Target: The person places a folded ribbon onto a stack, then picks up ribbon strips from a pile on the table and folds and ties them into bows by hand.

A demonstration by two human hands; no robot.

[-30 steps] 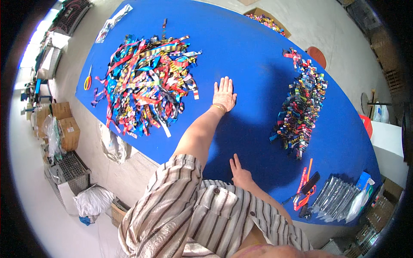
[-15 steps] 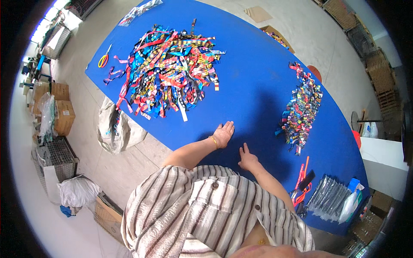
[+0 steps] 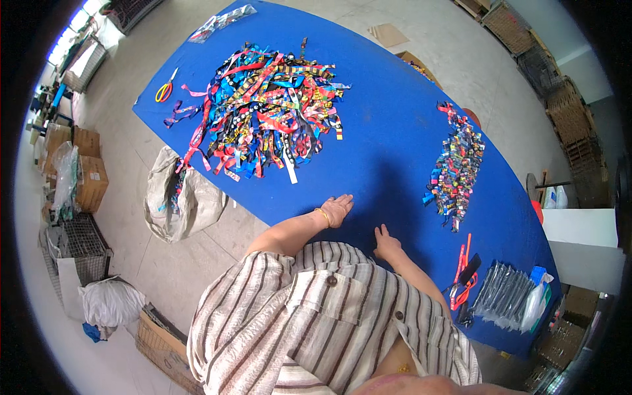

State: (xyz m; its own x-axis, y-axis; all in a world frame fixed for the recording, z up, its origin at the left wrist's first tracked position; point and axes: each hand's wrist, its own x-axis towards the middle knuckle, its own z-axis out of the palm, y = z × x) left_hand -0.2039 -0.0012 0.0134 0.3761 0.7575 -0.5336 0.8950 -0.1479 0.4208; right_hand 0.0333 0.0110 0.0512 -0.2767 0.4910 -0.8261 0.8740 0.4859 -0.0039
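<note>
My left hand (image 3: 338, 210) lies flat on the blue table (image 3: 375, 112), fingers stretched out, holding nothing. To its right my right hand (image 3: 387, 242) rests near the table's front edge, its fingers extended and nothing in them. Beyond my left hand spreads a large heap of colourful printed ribbon straps (image 3: 270, 112), loosely tangled. A narrower, longer pile of short folded straps (image 3: 455, 168) lies farther off to the right of my right hand. Both hands are apart from the two piles.
Scissors (image 3: 166, 90) with yellow and red handles lie at the far left, near a clear plastic bag (image 3: 220, 23). At right are orange-handled tools (image 3: 465, 289) and a stack of black plastic-wrapped items (image 3: 503, 293). A whitish sack (image 3: 191, 204) stands on the floor beside the table.
My hands have barely moved; the right fingers have shifted slightly to the right. The whole view has tilted a little, with the piles otherwise the same.
</note>
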